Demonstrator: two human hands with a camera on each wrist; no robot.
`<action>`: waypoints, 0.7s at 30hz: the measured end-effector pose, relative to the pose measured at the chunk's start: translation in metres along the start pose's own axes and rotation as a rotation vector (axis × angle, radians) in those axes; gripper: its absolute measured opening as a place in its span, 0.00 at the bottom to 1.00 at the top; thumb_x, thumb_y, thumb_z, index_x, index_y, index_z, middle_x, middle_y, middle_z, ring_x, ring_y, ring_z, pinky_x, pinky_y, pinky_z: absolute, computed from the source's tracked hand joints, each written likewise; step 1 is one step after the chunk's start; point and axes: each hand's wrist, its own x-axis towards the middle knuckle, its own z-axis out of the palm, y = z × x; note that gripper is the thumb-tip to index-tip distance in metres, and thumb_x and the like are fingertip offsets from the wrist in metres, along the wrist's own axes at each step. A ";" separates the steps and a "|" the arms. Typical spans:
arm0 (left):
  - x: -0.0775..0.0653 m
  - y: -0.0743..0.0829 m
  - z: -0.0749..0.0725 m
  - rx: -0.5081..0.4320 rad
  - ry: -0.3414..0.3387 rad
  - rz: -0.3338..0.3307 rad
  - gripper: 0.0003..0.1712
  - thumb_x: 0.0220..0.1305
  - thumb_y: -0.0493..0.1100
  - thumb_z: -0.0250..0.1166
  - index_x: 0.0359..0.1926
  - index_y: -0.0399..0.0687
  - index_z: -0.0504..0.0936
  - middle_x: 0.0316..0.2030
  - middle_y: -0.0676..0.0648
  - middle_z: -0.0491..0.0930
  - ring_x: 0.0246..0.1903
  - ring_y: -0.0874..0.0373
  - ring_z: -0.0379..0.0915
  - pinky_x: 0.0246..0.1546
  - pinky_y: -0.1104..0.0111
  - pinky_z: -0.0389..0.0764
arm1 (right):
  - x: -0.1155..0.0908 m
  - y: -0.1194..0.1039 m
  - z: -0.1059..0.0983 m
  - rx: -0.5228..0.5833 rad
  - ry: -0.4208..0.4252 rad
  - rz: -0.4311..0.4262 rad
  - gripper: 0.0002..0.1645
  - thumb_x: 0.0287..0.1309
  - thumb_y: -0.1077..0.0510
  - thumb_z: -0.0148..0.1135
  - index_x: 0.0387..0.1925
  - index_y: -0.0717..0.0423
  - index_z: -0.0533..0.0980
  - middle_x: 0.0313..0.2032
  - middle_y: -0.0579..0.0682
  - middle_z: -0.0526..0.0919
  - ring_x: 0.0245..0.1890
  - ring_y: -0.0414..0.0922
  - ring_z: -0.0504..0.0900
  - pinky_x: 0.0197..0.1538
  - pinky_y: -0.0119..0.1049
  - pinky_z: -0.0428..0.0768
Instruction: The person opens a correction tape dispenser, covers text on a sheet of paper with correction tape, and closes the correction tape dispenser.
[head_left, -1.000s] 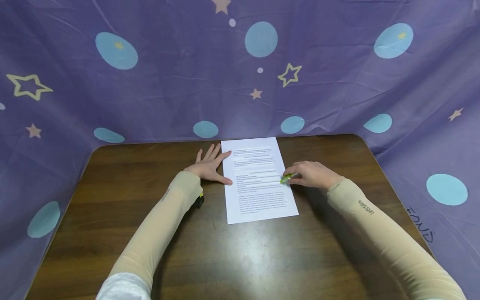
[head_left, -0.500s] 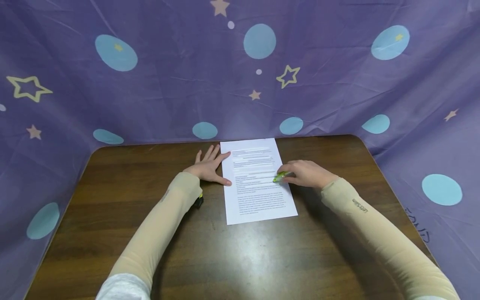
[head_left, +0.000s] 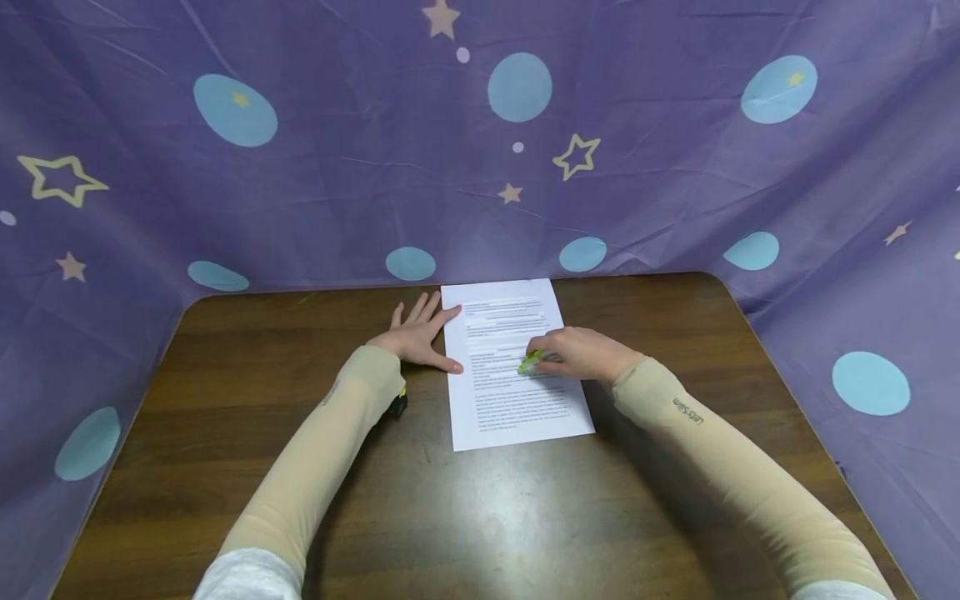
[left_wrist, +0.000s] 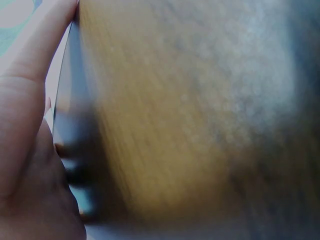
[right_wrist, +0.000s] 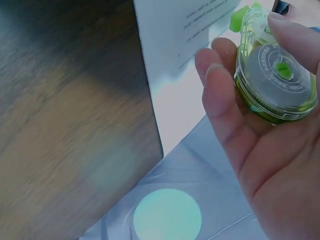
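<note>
A printed sheet of paper lies on the wooden table, with white strips across several of its upper lines. My left hand rests spread out at its left edge, thumb and index fingertip on the paper. In the left wrist view that hand fills the left side. Over the middle of the text, my right hand grips a green, see-through correction tape, its tip at a line of print. The right wrist view shows the round casing of the correction tape between thumb and fingers.
The brown wooden table ends at the back against a purple curtain with stars and blue dots, which also hangs along both sides. A small black and yellow item shows beneath the left wrist.
My right hand has moved the correction tape leftward across the page, from near the right edge to the middle of the text. The left hand has stayed in place.
</note>
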 end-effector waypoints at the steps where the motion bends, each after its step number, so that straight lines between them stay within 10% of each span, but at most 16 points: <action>1: 0.000 0.000 0.000 0.002 -0.001 0.001 0.74 0.50 0.80 0.71 0.86 0.62 0.39 0.82 0.41 0.20 0.80 0.43 0.11 0.73 0.38 0.17 | 0.001 -0.001 0.000 0.000 -0.009 0.006 0.10 0.69 0.54 0.68 0.49 0.51 0.84 0.43 0.47 0.89 0.41 0.44 0.86 0.48 0.48 0.83; 13: 0.008 -0.007 0.003 -0.002 0.004 -0.010 0.76 0.47 0.82 0.71 0.85 0.68 0.38 0.82 0.44 0.18 0.80 0.47 0.09 0.73 0.38 0.18 | 0.002 -0.006 0.003 -0.012 -0.071 0.056 0.12 0.71 0.55 0.67 0.52 0.52 0.84 0.47 0.50 0.89 0.40 0.42 0.85 0.47 0.47 0.84; 21: 0.008 -0.009 0.005 -0.014 0.002 -0.008 0.76 0.45 0.84 0.70 0.85 0.68 0.37 0.82 0.44 0.18 0.80 0.47 0.09 0.73 0.39 0.18 | 0.000 -0.010 0.008 -0.110 0.011 -0.006 0.07 0.66 0.61 0.70 0.45 0.52 0.84 0.33 0.49 0.85 0.29 0.40 0.77 0.36 0.42 0.82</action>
